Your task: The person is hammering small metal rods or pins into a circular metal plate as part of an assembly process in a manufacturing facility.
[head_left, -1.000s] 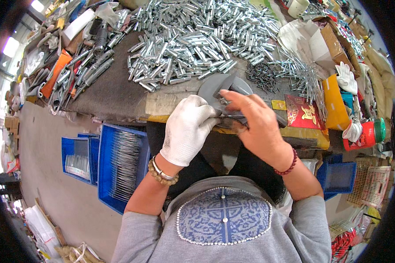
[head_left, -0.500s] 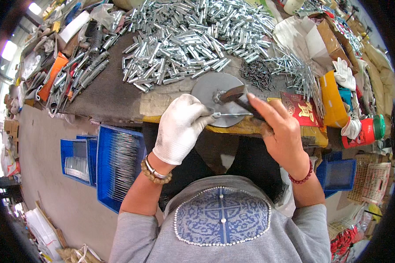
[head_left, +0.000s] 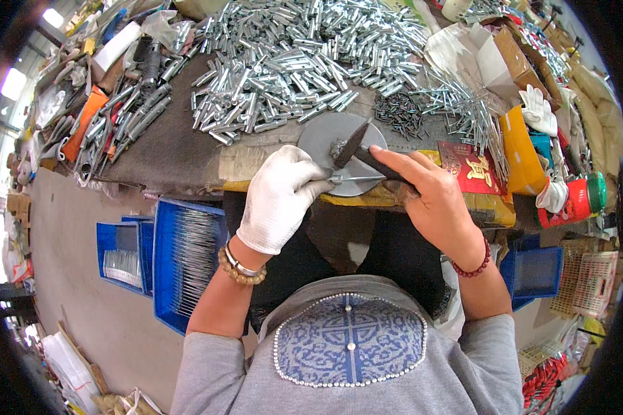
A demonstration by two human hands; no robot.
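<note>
My left hand (head_left: 284,197), in a white knit glove, is closed in a pinch on a thin silvery metal rod (head_left: 356,178). The rod lies level over the near part of a round grey metal plate (head_left: 311,135) at the bench edge. Bare, my right hand (head_left: 436,197) grips the dark handle of a hammer (head_left: 353,143). The hammer's head is over the middle of the plate, by a rough worn spot, just beyond the rod. Whether it touches anything there I cannot tell.
Beyond the plate lie a heap of shiny metal tubes (head_left: 270,83), small dark pins (head_left: 400,114) and long thin pins (head_left: 464,114). A red envelope (head_left: 472,169) and red jar (head_left: 567,207) are right. Left below stands a blue bin (head_left: 163,277) of rods.
The hammer's head has swung left and down toward the rough spot on the plate. My right hand has shifted slightly; the left keeps its pinch on the rod.
</note>
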